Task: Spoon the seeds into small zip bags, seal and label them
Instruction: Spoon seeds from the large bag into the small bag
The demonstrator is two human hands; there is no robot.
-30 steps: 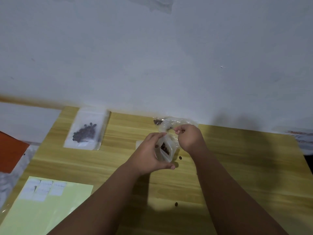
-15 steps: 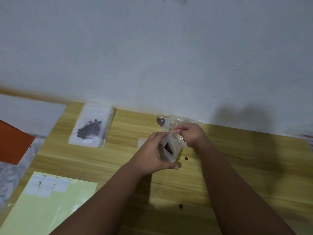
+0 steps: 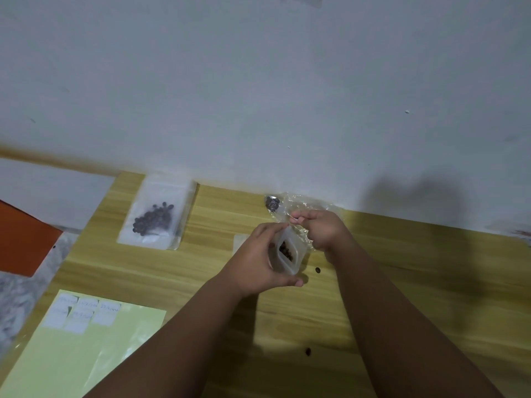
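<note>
You're somewhere in the middle of this one, I'd say. Your left hand (image 3: pixel 258 259) has its fingers wrapped round a bag (image 3: pixel 291 265) held just above the desk (image 3: pixel 402 282), mouth open toward you, with a small clump of seeds (image 3: pixel 286 251) inside. Your right hand (image 3: pixel 323 232) has its fingers pinched together right at the bag's top corner. My guess is they're on the lip, either holding it open or about to run the zip, but it's too small to be sure. The spoon (image 3: pixel 272 203) is at the back by the wall, at the edge of some crinkly plastic (image 3: pixel 307 203), and doesn't look to be in either hand, so I reckon the scooping for this bag is done or close to it. One filled bag (image 3: pixel 159 214) lies flat at the far left of the desk with a decent pile in it. Can't tell if it's zipped, though a white patch near its bottom edge might be a label. The labels (image 3: pixel 83 313) sit on the yellow sheet (image 3: pixel 115 354) by your left forearm, with writing on them. So what's left, as far as I can see: seal this bag, stick a label on it, and pick up the two stray seeds (image 3: pixel 317 270) on the desk. No idea whether more bags are coming.
</note>
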